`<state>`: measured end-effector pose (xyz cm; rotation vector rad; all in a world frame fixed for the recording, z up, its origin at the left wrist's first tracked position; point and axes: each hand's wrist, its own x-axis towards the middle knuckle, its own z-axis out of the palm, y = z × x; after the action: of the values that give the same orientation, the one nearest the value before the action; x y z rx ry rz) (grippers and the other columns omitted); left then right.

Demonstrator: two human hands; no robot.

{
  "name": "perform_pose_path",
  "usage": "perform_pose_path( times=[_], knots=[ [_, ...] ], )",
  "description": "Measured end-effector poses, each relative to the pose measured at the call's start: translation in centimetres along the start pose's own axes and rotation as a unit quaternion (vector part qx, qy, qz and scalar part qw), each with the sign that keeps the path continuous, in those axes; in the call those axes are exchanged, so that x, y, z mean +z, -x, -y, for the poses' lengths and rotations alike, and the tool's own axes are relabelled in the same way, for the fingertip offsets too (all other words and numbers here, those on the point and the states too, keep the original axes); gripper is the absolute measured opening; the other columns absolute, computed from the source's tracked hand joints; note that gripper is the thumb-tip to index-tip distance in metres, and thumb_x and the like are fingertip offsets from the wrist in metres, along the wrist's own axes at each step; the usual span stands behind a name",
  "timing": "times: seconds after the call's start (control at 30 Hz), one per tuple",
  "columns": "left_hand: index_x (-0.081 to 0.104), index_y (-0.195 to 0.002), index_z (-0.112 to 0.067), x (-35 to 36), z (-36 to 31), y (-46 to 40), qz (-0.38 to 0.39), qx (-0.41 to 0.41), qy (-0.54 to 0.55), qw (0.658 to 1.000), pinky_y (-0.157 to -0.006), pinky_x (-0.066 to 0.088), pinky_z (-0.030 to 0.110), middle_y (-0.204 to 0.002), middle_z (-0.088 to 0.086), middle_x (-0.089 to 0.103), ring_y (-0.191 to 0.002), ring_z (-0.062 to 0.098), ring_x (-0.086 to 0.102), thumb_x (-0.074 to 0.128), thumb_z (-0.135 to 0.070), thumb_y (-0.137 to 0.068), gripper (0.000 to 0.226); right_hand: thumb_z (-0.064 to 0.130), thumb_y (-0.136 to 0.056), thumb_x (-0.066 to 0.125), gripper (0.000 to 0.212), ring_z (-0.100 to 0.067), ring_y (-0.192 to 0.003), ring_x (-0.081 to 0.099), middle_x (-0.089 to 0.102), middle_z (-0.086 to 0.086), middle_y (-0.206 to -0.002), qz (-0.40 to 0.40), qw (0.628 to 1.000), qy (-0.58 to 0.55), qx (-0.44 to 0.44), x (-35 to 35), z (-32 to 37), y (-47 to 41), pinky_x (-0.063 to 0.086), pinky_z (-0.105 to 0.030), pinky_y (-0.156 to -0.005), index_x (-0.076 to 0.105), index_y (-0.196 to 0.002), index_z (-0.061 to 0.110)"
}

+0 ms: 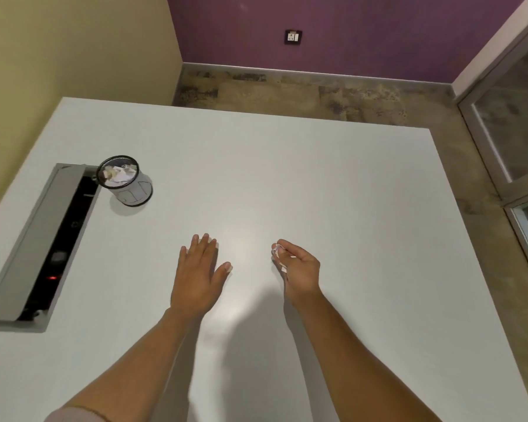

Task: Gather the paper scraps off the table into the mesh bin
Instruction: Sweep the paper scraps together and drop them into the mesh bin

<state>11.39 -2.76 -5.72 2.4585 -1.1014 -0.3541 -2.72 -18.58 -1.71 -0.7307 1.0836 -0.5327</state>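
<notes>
Head view: one mesh bin (125, 181) beside a cable hatch (40, 245) on the worktop (317, 193); left hand (199, 275) flat, right hand (297, 269) clutching paper scraps (278, 254).

**Around the cable tray: what else I can see**

From my feed, a grey cable tray (40, 239) is sunk into the surface, its lid tipped open over a dark slot. Inside the tray glows a small red light (53, 277). Behind the tray rises a yellow wall (73, 56). Far beyond the tray, a purple wall (333, 25) carries a dark socket plate (293, 36). Well across from the tray, a glazed door frame (506, 123) stands on mottled brown floor (317, 92).
</notes>
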Motion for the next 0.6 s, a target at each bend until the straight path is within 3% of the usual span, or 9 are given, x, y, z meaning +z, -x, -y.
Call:
perform_pose_path(
  times=[0.13, 0.33, 0.47, 0.6],
  knots=[
    [0.038, -0.146, -0.015, -2.7, 4.3, 0.5, -0.014, -0.027, -0.023, 0.999, -0.121, 0.008, 0.043, -0.159, 0.002, 0.026, -0.150, 0.018, 0.008, 0.027, -0.059, -0.095, 0.069, -0.004, -0.086, 0.067, 0.017, -0.020, -0.085, 0.071, 0.074, -0.009, -0.088, 0.025, 0.999, 0.001, 0.026, 4.9, -0.6, 1.2, 0.051, -0.034, -0.090, 0.075, -0.089, 0.011],
    [0.032, -0.149, -0.015, -4.5, 9.4, -0.3, -0.007, -0.051, -0.033, 0.998, -0.121, 0.004, 0.039, -0.160, 0.001, 0.021, -0.150, 0.016, 0.005, 0.029, -0.058, -0.098, 0.067, -0.003, -0.087, 0.066, 0.016, -0.014, -0.082, 0.071, 0.073, -0.007, -0.088, 0.053, 0.997, 0.020, 0.046, 11.5, -1.7, 2.1, 0.051, -0.030, -0.089, 0.073, -0.091, 0.010],
    [0.025, -0.152, -0.017, -4.7, 12.0, -1.7, -0.003, -0.061, -0.038, 0.997, -0.122, 0.000, 0.038, -0.162, 0.000, 0.016, -0.150, 0.014, 0.001, 0.027, -0.057, -0.098, 0.067, -0.002, -0.087, 0.067, 0.016, -0.009, -0.079, 0.073, 0.075, -0.003, -0.086, 0.075, 0.995, 0.038, 0.050, 16.2, -2.6, 1.6, 0.056, -0.018, -0.076, 0.073, -0.095, 0.011],
    [0.019, -0.153, -0.021, -4.2, 14.0, -3.0, 0.003, -0.071, -0.047, 0.996, -0.123, -0.001, 0.038, -0.163, -0.004, 0.011, -0.150, 0.010, -0.004, 0.019, -0.060, -0.097, 0.069, 0.000, -0.087, 0.067, 0.016, -0.007, -0.081, 0.073, 0.076, 0.002, -0.086, 0.089, 0.993, 0.063, 0.039, 20.7, -3.2, 0.2, 0.055, -0.013, -0.070, 0.073, -0.098, 0.011]
  ],
)
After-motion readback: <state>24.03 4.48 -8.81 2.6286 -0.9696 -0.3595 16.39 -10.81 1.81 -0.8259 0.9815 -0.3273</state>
